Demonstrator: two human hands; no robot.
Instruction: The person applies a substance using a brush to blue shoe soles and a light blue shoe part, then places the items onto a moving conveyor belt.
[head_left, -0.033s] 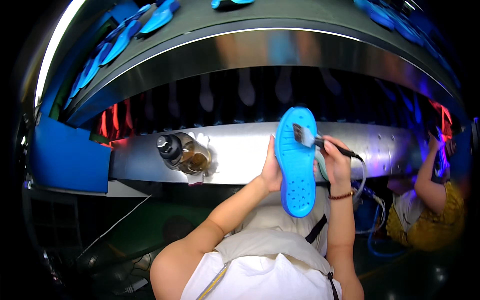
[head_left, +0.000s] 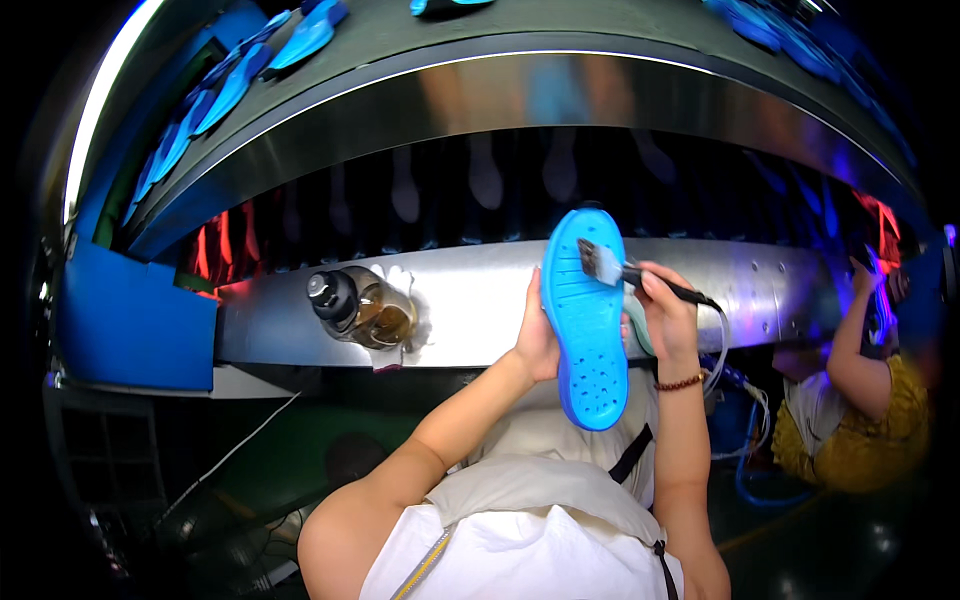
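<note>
A bright blue shoe sole (head_left: 592, 345) with grooves and small holes is tilted upright in front of me. My left hand (head_left: 540, 340) is closed on its left edge, the fingers partly hidden behind it. My right hand (head_left: 666, 310) pinches the black handle of a brush (head_left: 603, 264); its dark bristles rest against the grooved upper part of the sole. From the handle's end a pale tube (head_left: 722, 345) curves down past my wrist. A pale green curved piece (head_left: 638, 320) shows between the sole and my right hand; what it is, I cannot tell.
A metal ledge (head_left: 470, 330) carries a clear bottle (head_left: 372, 312) with a black top and amber liquid. Beyond lies a dark slot with hanging sole shapes (head_left: 485, 172). Blue soles (head_left: 308, 35) lie on the belt (head_left: 560, 20) above. At right, another person's arm (head_left: 855, 350) reaches in.
The brush has slid slightly up and left on the sole, and its handle lies a little differently. The whole view has shifted slightly; my left hand keeps its hold.
</note>
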